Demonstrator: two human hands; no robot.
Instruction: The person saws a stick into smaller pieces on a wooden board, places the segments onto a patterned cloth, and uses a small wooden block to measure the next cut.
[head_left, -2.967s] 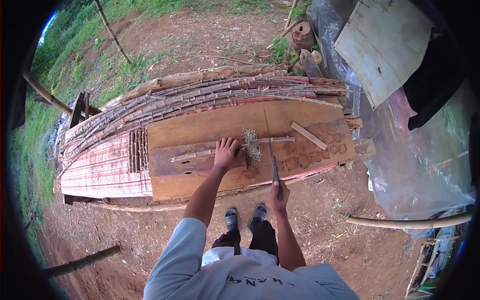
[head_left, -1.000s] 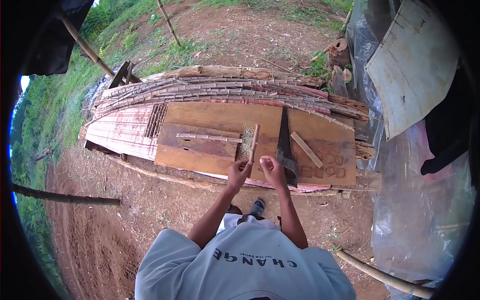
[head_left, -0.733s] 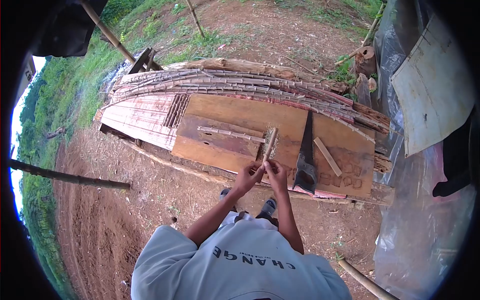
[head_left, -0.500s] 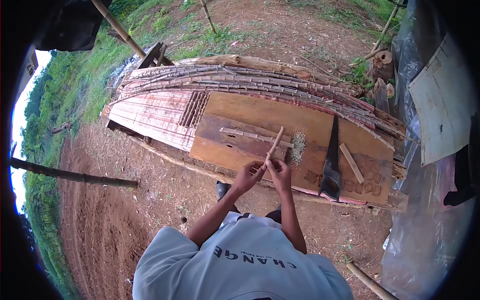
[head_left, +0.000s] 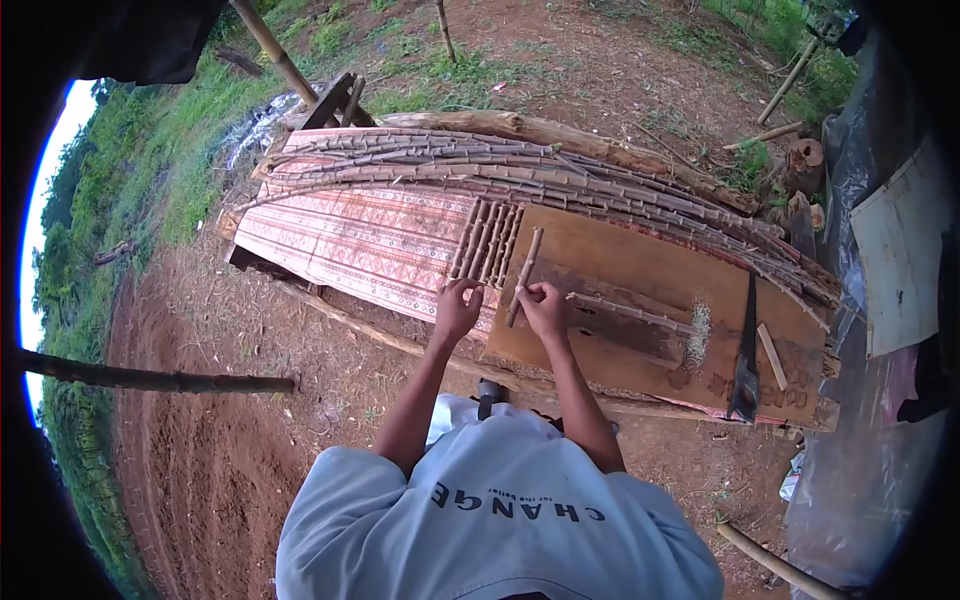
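My right hand [head_left: 543, 308] pinches a cut stem piece [head_left: 532, 255], a short knobbly brown stick like a cassava cutting, near its lower end. It slants over the left edge of the brown board [head_left: 620, 245]. Just left of it, several similar cut pieces [head_left: 487, 240] lie side by side in a row on the patterned cloth. My left hand [head_left: 458, 308] is closed at the near ends of that row, its fingertips curled; what they grip, if anything, is hidden. A longer stem [head_left: 630, 312] lies on the board.
Long uncut stems [head_left: 440, 165] lie along the table's far side. A handsaw [head_left: 746, 350], a flat wood strip [head_left: 772, 356] and a sawdust pile [head_left: 698, 335] are on the board's right part. Red patterned cloth [head_left: 350, 235] covers the left. A pole [head_left: 160, 376] juts in at left.
Both hands have moved left from the board's middle to the row of cut pieces. They were together on the stem piece; now they are apart, with the piece in my right hand.
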